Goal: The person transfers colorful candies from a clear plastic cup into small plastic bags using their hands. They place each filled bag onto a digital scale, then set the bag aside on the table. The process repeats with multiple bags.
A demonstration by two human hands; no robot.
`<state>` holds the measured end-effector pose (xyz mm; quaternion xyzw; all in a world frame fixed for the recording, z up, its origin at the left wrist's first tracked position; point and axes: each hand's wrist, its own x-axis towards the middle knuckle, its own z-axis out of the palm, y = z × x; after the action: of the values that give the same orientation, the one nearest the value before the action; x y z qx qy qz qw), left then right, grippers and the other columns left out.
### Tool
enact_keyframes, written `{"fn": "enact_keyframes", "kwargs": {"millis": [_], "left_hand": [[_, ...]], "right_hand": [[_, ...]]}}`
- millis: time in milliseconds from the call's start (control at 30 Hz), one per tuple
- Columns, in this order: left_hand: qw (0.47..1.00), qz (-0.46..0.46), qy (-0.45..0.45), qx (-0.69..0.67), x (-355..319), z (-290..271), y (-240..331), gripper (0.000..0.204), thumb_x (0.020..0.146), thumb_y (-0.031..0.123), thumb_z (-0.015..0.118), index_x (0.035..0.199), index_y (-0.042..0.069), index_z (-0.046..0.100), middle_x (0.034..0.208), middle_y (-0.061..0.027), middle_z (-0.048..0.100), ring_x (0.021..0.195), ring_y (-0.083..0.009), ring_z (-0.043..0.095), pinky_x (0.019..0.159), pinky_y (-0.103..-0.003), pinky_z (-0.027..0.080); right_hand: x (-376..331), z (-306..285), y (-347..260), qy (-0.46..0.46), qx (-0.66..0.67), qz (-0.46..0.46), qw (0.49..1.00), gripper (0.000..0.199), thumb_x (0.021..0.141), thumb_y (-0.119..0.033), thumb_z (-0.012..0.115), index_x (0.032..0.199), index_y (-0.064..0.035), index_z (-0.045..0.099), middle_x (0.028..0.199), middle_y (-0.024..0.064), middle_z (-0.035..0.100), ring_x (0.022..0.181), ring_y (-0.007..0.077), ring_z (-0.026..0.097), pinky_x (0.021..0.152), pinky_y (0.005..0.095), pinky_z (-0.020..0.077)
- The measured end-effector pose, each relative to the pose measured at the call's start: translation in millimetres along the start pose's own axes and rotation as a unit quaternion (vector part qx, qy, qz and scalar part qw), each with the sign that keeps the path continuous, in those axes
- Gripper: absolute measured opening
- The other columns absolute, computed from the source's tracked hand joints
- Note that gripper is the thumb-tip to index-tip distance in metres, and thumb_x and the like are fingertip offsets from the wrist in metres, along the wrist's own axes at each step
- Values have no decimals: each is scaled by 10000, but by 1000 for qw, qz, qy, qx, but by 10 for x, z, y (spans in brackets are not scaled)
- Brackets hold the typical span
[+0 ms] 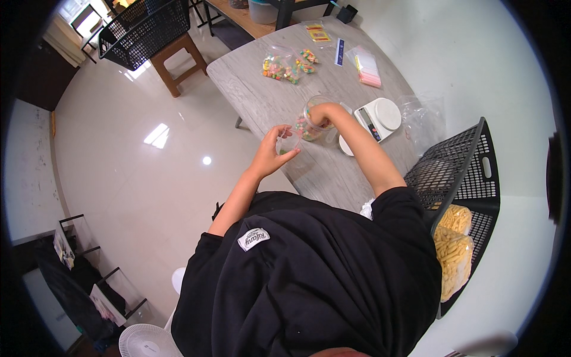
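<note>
My left hand [273,153] is closed round a small clear plastic cup [289,141] with a little something green at its bottom. Beside it, a clear round jar [315,134] on the table holds colourful candy-like pieces [301,125]. My right hand [326,113] reaches into the jar's mouth; its fingers are partly hidden there, so what they grip does not show. To the right of the jar stands a white kitchen scale [379,121]. A round white lid-like disc [345,146] lies partly behind my right forearm.
Clear bags of colourful pieces [281,66] lie farther back on the grey table [244,71], near a stack of pink-and-white packets [367,68]. Clear plastic bags [423,119] rest by the wall. A black basket [485,190] with bagged yellow snacks [455,253] stands at my right.
</note>
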<state>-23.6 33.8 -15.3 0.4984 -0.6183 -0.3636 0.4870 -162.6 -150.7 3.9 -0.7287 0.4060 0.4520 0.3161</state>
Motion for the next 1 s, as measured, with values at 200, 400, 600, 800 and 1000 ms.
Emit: {"fn": "enact_keyframes", "kwargs": {"millis": [200, 400, 600, 800, 1000], "left_hand": [[1000, -6, -14, 3, 34, 8, 36, 571, 718, 210, 742, 1185, 37, 464, 1041, -105, 562, 1018, -218, 532, 917, -359, 388], [1000, -8, -11, 1, 29, -10, -1, 569, 719, 210, 740, 1187, 39, 464, 1047, -103, 561, 1016, -217, 534, 921, -357, 384], [1000, -4, -10, 3, 33, -7, -7, 570, 719, 215, 741, 1185, 38, 464, 1043, -100, 564, 1007, -214, 537, 922, -357, 382], [1000, -20, -19, 4, 47, 4, 29, 572, 718, 222, 743, 1185, 42, 464, 1031, -96, 569, 1009, -212, 540, 912, -356, 387], [1000, -11, -23, 0, 57, 21, -8, 574, 718, 220, 742, 1190, 48, 464, 1036, -92, 567, 1014, -208, 538, 911, -356, 388]], "right_hand": [[135, 91, 114, 2, 39, -39, 998, 801, 729, -335, 701, 1407, -355, 275, 946, 68, 618, 716, 168, 572, 569, 306, 453], [117, 66, 99, -28, 59, -28, 997, 795, 733, -348, 691, 1408, -360, 270, 922, 55, 604, 668, 157, 543, 542, 301, 434], [17, 82, 67, -12, 80, -4, 997, 777, 720, -383, 686, 1397, -336, 308, 836, 46, 590, 605, 133, 518, 466, 270, 395], [-8, 49, 72, -42, 62, -29, 997, 792, 709, -376, 695, 1399, -322, 308, 796, 38, 594, 597, 135, 523, 456, 273, 392], [-193, 86, 16, 77, 33, -27, 996, 483, 697, -364, 697, 1080, -77, 635, 758, 78, 619, 584, 149, 546, 473, 285, 403]]}}
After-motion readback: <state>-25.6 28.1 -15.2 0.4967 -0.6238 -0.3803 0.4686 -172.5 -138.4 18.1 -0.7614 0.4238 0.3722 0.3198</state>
